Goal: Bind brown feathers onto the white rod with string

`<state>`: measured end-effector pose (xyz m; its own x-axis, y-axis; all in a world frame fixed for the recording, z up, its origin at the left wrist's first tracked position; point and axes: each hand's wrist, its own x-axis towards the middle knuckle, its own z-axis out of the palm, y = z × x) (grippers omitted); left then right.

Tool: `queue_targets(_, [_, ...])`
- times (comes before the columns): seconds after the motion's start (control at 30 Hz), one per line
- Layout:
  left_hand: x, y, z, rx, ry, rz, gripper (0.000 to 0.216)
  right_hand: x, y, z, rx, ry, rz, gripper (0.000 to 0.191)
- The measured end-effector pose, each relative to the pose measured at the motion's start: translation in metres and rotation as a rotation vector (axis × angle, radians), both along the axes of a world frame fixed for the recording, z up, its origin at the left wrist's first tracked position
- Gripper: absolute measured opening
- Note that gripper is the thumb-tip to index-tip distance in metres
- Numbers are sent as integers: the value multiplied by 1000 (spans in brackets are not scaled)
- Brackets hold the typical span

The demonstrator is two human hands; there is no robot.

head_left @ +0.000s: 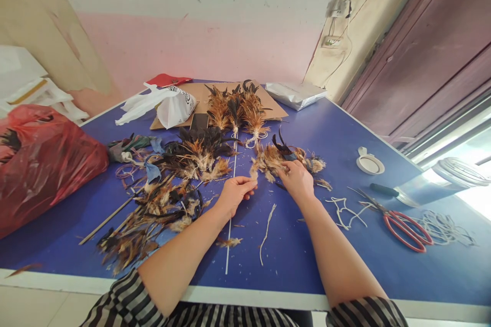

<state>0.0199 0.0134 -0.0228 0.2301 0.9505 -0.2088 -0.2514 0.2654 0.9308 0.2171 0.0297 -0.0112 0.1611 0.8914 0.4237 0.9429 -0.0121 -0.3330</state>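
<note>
My left hand is closed in a pinch on a small pale brown feather, low over the blue table. To its right, my right hand reaches into a loose pile of brown and black feathers, its fingers closed on some of them; the fingertips are partly hidden among the plumes. Just behind both hands, tied bunches of brown and black feathers lie on a sheet of cardboard. A short piece of white string rests on the table between my forearms.
More feather piles and thin sticks spread at the left, near a red plastic bag. At the right are red-handled scissors, tangled string, a knife, a tape roll and a clear jar.
</note>
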Motion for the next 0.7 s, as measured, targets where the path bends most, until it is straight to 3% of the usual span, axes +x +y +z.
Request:
queue_targets(0.1, [0,0,0,-1,-7,2,27,-5,1,1,-31,-70,-27,24])
queue_targets(0.2, [1,1,-1,-8,-4,-1,27,-3,2,3,-10,64,-34,21])
queue_targets(0.5, [1,5,4,-77,-56,23,23,17,12,-1,1,1362,81,28])
queue_targets(0.7, [26,17,24,-182,-255,-76,15,22,14,-2,-5,1643,119,31])
